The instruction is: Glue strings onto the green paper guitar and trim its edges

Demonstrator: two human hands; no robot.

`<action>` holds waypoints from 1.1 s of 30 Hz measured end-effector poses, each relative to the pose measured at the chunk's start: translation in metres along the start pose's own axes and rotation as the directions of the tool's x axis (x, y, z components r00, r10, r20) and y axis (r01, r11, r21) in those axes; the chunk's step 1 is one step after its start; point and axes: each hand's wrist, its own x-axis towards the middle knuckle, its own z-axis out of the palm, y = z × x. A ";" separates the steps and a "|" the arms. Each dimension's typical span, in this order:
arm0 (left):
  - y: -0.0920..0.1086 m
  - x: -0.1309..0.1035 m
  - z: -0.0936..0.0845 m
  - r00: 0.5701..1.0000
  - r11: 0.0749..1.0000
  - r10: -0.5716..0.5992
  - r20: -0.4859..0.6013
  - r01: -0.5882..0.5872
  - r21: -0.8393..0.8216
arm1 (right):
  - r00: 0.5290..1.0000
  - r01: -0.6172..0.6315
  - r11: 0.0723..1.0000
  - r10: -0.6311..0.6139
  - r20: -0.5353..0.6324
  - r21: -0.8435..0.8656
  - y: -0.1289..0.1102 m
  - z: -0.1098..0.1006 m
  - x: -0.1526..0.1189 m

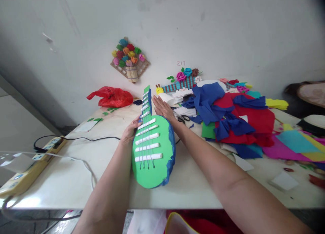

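A green paper guitar point(148, 174) with blue sides, white rolled bars and thin strings stands tilted on the table, its neck pointing away from me. My left hand point(130, 130) grips its left edge where body and neck meet, the fingers partly hidden behind it. On the other side, my right hand point(163, 109) lies along the right of the blue-sided neck with fingers stretched out flat.
Blue and red crepe paper point(256, 120) and coloured sheets are heaped at the right. Black scissors point(183, 118) lie beyond my right wrist. A red plastic bag point(114, 97) sits by the wall. A power strip point(30, 168) with cables runs along the left edge.
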 end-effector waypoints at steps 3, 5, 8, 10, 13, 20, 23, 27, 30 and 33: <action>-0.001 0.000 0.002 1.000 1.000 -0.001 0.031 0.001 0.008 | 0.999 0.036 0.999 -0.036 0.006 -0.033 -0.001 0.001 0.000; -0.002 0.000 0.000 0.999 1.000 0.000 0.052 0.000 0.006 | 0.998 0.055 0.997 -0.055 0.005 -0.060 -0.002 0.001 -0.001; -0.003 0.001 -0.003 0.998 1.000 -0.002 0.061 0.002 -0.005 | 0.997 0.072 0.992 -0.074 -0.021 -0.104 -0.002 0.000 -0.002; -0.003 0.002 -0.004 0.999 1.000 -0.005 0.053 0.006 -0.011 | 0.995 0.089 0.987 -0.095 -0.040 -0.135 -0.002 0.000 -0.003; -0.003 0.002 -0.003 0.999 1.000 -0.005 0.038 0.006 -0.013 | 0.989 0.122 0.975 -0.134 -0.057 -0.184 -0.001 0.001 -0.003; 0.002 0.000 0.003 0.999 0.999 0.031 -0.011 -0.031 -0.037 | 0.983 0.152 0.959 -0.172 -0.067 -0.238 -0.002 0.001 -0.006; 0.004 -0.002 0.005 0.999 0.998 0.032 -0.015 -0.032 -0.049 | 0.981 0.171 0.958 -0.187 -0.051 -0.232 -0.004 0.000 -0.007; 0.004 -0.002 0.006 1.000 0.997 0.029 -0.003 -0.030 -0.068 | 0.977 0.205 0.952 -0.213 -0.011 -0.227 -0.007 0.000 -0.008; 0.003 -0.001 0.004 0.999 0.997 0.033 -0.005 -0.033 -0.067 | 0.975 0.219 0.948 -0.224 0.007 -0.232 -0.010 -0.001 -0.008; 0.003 -0.002 0.003 0.999 0.997 0.039 -0.024 -0.041 -0.062 | 0.972 0.229 0.945 -0.233 0.009 -0.231 -0.013 -0.002 -0.010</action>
